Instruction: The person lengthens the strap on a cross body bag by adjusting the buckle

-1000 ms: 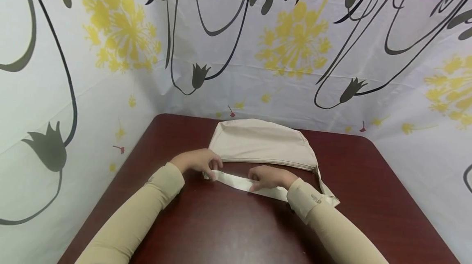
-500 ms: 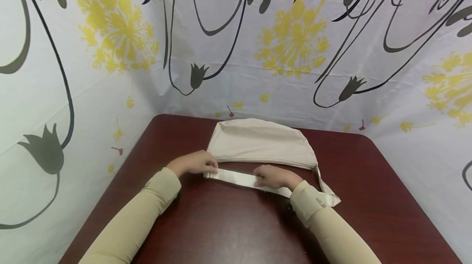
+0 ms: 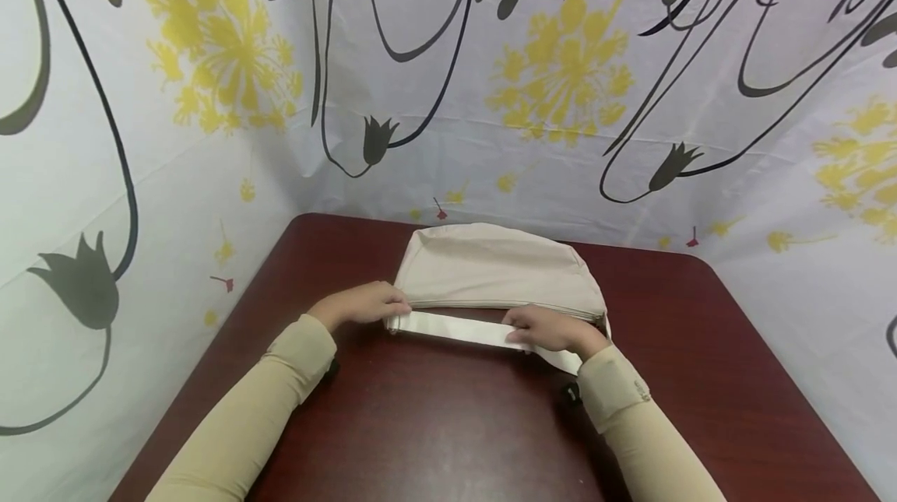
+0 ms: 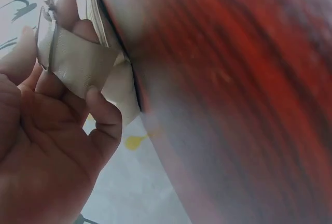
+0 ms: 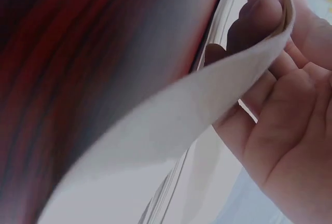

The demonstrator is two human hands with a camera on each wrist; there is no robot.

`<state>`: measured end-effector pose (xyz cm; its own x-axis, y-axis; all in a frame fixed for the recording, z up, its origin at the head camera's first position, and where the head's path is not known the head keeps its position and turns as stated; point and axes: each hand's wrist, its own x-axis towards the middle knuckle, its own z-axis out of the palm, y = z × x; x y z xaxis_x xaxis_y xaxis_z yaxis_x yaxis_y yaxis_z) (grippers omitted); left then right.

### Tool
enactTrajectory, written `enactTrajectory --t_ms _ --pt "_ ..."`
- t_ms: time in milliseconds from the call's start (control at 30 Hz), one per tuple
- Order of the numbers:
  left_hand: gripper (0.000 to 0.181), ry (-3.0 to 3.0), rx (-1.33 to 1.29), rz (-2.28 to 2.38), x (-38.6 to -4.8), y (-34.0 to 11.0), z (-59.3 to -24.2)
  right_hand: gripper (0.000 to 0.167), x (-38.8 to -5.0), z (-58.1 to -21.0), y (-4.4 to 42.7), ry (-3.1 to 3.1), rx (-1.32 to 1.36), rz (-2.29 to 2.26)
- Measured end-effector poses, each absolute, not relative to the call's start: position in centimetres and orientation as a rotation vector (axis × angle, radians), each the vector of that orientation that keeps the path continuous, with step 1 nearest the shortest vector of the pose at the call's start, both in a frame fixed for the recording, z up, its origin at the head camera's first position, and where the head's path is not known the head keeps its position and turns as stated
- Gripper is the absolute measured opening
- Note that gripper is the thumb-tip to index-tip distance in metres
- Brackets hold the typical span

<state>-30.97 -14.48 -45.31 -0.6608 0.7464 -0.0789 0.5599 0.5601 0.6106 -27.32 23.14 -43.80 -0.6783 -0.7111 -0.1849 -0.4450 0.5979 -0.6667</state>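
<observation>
A cream fabric shoulder bag (image 3: 497, 265) lies at the back of the table, its zipped edge facing me. In front of it, its pale strap (image 3: 455, 329) is stretched between both hands. My left hand (image 3: 364, 304) holds the strap's left end. In the left wrist view, fingers curl round the webbing (image 4: 78, 60) beside a metal buckle (image 4: 45, 37). My right hand (image 3: 550, 328) pinches the strap farther along, near the bag's right corner. The right wrist view shows the strap (image 5: 171, 110) running from between thumb and fingers, sagging in a curve.
The dark red wooden table (image 3: 420, 424) fills the area before the bag. Patterned white cloth (image 3: 448, 97) hangs behind it and along the sides. A small black object (image 3: 571, 393) shows under the right cuff.
My right hand has closed on the strap and slid right along it, lifting it slightly. My left hand has gone from touching the strap to holding its end. The strap looks straighter.
</observation>
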Motion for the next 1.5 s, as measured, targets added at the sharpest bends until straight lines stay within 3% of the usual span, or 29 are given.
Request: enactTrajectory --t_ms 433,767,1167,1500 --pt "0.026 2.429 1.073 0.858 -31.1 -14.9 -45.3 0.014 -27.5 -43.8 27.0 2.434 -0.840 -0.898" --pt "0.012 2.320 1.074 0.930 -31.3 -15.4 -45.4 0.013 -27.4 -43.6 29.1 2.390 -0.813 -1.008" --pt "0.011 2.253 1.044 0.961 -31.9 -16.0 -45.6 0.027 -27.6 -43.8 30.9 2.534 -0.662 -0.955" --pt "0.037 2.340 0.932 0.942 -31.6 -16.1 -45.4 0.023 -27.7 -44.0 31.4 2.522 -0.652 -1.060"
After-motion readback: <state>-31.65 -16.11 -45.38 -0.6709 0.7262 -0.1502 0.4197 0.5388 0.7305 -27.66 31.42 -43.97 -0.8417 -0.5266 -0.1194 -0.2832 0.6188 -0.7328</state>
